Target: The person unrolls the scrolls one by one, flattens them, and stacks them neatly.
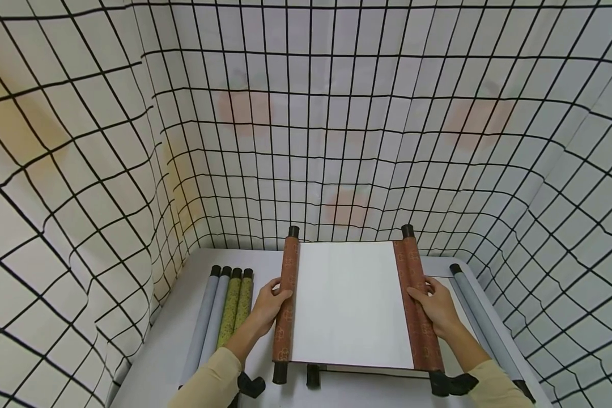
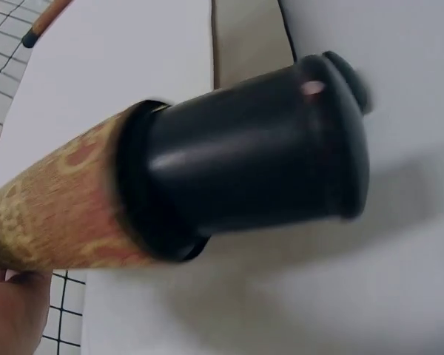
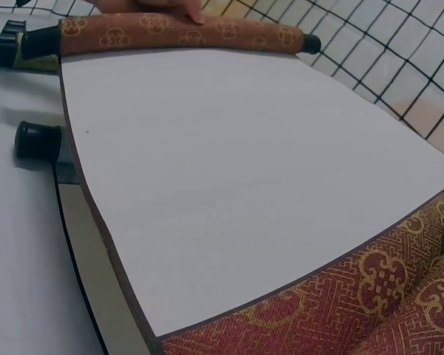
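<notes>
We grip with our left hand (image 1: 268, 303) and right hand (image 1: 437, 307), fingers curled round the rolled ends (image 1: 284, 331) of a red-brown scroll (image 1: 352, 306), spread white above a blue-grey scroll (image 1: 481, 324) on the desk (image 1: 158, 365). Four rolled scrolls (image 1: 230, 306) lie at left; black wire mesh (image 1: 310, 55) stands behind.

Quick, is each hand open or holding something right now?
Left hand: closed, holding the scroll by its left roller.
Right hand: closed, holding its right roller.
</notes>
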The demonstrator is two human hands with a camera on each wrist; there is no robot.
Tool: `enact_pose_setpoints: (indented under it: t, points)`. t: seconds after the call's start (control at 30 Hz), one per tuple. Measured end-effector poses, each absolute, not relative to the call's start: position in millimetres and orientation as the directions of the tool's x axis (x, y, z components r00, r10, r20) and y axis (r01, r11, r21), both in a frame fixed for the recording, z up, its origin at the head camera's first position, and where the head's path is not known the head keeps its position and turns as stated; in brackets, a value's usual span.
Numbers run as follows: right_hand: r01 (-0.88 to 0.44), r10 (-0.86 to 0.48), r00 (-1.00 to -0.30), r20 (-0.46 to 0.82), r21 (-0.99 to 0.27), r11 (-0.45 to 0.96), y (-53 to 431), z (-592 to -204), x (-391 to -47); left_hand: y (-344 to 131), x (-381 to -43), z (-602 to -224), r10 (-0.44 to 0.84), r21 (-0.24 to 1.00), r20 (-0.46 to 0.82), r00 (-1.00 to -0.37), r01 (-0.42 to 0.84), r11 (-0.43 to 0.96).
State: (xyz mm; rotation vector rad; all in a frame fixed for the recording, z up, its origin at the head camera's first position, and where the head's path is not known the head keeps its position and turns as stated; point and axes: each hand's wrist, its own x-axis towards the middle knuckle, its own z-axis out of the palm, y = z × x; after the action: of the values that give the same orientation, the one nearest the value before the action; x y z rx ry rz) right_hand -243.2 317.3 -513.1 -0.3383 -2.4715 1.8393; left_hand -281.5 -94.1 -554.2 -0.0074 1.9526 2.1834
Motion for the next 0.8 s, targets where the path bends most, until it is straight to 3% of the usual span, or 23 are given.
enact_pose_setpoints:
  t: [0.27,0.57,0.8]
  points:
    - [0.132,0.174,-0.981,-0.087,-0.955,0.265,320.1,-514.0,-242.1,-94.9,-279.3,-554.1,0.233,0.97,-0.183,-0.955,-0.215,-0.118]
    - [0.12,0.167,-0.983,-0.074,-0.95,0.289,317.9,-510.0,-243.9,-91.8,-277.4,-553.6,0.137,0.983,-0.181,-0.974,-0.177,0.046]
    - [0.115,0.173,-0.983,-0.067,-0.952,0.284,318.3,-505.6,-245.5,-92.7,-281.2,-552.1,0.132,0.985,-0.171,-0.976,-0.171,0.011]
